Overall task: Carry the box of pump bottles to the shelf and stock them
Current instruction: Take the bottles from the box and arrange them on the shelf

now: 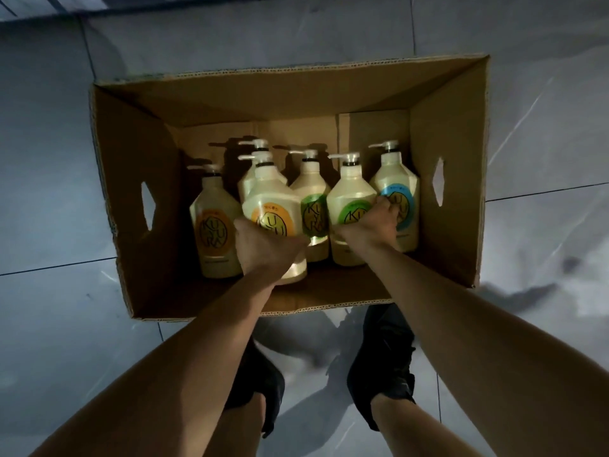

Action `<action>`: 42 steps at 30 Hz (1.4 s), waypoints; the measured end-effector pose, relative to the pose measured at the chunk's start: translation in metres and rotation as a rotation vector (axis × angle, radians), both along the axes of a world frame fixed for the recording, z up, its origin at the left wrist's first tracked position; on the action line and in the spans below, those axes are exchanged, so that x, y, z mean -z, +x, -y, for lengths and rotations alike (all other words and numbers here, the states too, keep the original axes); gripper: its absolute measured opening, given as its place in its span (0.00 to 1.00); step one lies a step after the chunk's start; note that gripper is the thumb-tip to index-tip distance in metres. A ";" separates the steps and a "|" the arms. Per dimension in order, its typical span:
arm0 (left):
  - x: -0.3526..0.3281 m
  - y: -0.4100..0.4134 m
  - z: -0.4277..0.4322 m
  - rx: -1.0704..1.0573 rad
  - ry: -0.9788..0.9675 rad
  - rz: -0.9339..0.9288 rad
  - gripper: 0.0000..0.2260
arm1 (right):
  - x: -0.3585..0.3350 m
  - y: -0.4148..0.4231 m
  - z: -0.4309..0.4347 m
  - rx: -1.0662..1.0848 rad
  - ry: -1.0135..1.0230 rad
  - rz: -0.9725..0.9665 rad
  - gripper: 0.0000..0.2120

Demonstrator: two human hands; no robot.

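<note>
The open box [263, 94] sits on the tiled floor [49, 159]. Its six pump bottles [395, 179] crowd the near wall, with bare bottom beyond. The left hand [260, 245] wraps its fingers round an orange-label bottle [270, 199]; the right hand [372, 222] curls round a green-label bottle [349, 192].

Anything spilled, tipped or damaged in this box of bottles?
Nothing stands out. The pump bottles stand upright in the cardboard box, no spill showing; left hand grips an orange-label bottle, right hand a green-label bottle.
</note>
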State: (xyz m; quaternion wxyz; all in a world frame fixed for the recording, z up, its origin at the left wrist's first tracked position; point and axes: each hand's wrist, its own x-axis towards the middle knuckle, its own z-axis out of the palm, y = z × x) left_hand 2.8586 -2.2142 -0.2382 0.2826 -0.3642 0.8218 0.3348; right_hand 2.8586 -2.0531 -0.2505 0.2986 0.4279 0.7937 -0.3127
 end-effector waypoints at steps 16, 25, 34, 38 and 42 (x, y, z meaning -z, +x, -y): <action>-0.041 -0.027 0.043 -0.025 0.276 -0.200 0.44 | 0.030 0.003 -0.004 0.216 -0.289 0.017 0.51; -0.049 -0.016 0.043 -0.030 0.359 -0.188 0.34 | 0.025 0.000 0.012 0.117 -0.129 -0.051 0.43; -0.161 -0.019 0.045 -0.020 0.285 -0.258 0.44 | -0.149 -0.016 0.024 0.088 -0.102 -0.415 0.44; -0.270 -0.018 0.051 -0.007 0.236 -0.348 0.43 | -0.282 -0.019 0.038 0.097 -0.026 -0.511 0.49; -0.397 -0.026 0.059 -0.043 0.253 -0.412 0.38 | -0.422 -0.026 0.052 0.125 -0.011 -0.589 0.45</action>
